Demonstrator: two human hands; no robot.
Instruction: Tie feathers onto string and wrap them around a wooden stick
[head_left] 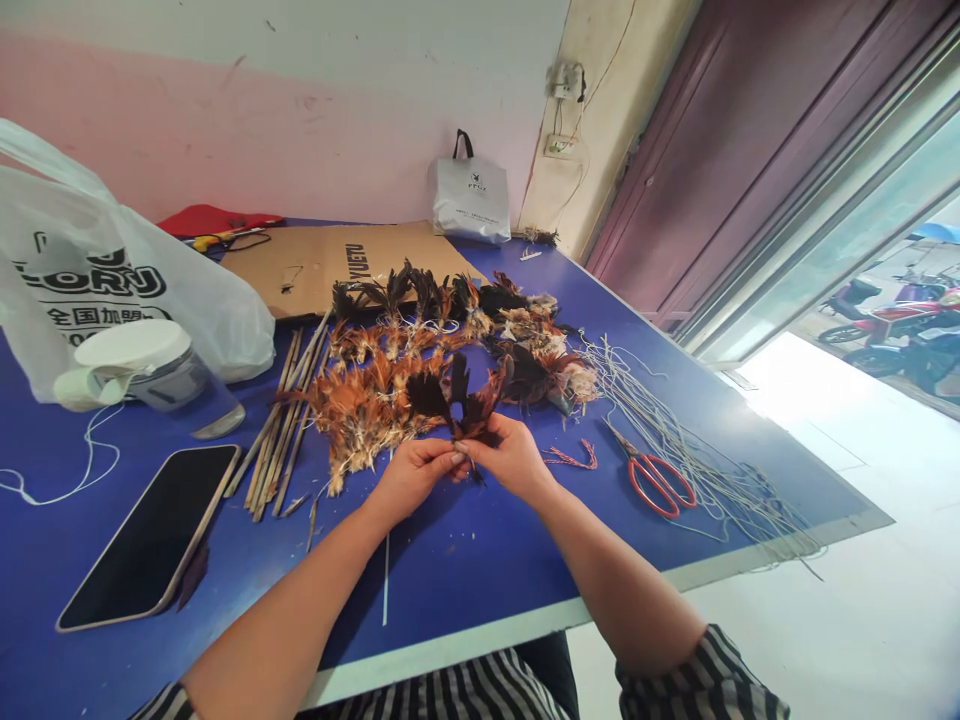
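My left hand [415, 474] and my right hand [506, 455] meet over the blue table [465, 560], fingers pinched together on the stems of a small bunch of dark and rust feathers [459, 398]. Behind the bunch lies a wide heap of brown, orange and black feathers [420, 360]. A thin white string [386, 575] hangs down from my hands toward the table's front edge.
Thin wooden sticks [281, 430] lie left of the heap, a phone [154, 535] face up beyond them. Red-handled scissors [656, 478] and cut strings [697, 450] lie to the right. A lidded jar [146, 365], plastic bag [97, 270], cardboard [337, 262] and white bag [469, 195] stand behind.
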